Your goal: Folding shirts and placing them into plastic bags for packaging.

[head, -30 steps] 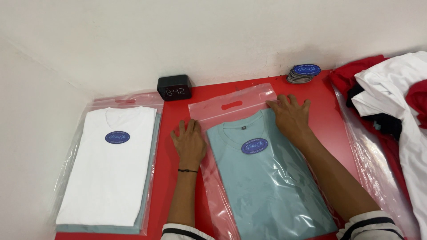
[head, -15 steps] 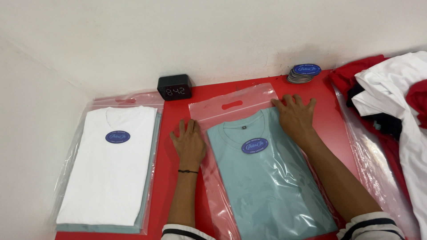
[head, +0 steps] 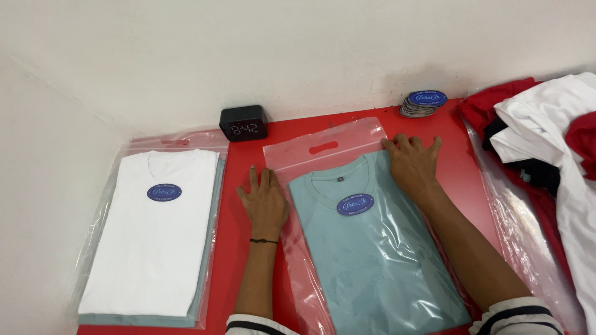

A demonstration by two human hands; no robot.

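The folded teal shirt already lay inside the clear plastic bag, which rested flat on the red table between the two forearms, its handle cut-out toward the wall. An oval blue sticker sat on the front just below the collar — so the bagging and labelling looked done for this piece. What appeared left was flattening and closing the top flap, which lay smooth and empty above the collar; whether it was sealed could not be told.

To the left a finished stack lay in its own bag, a white shirt on top with the same kind of sticker. At the right edge a loose heap of clothes in red, white and black was not yet bagged, and a small pile of spare stickers sat by the wall, so by the look of it more pieces remained.

The left hand lay palm down, fingers straight and together, on the bag's left edge — pressing, gripping nothing. The right hand lay flat too, fingers spread over the bag's upper right corner beside the shirt's shoulder, likewise open and holding nothing.

A small black digital clock stood by the wall.
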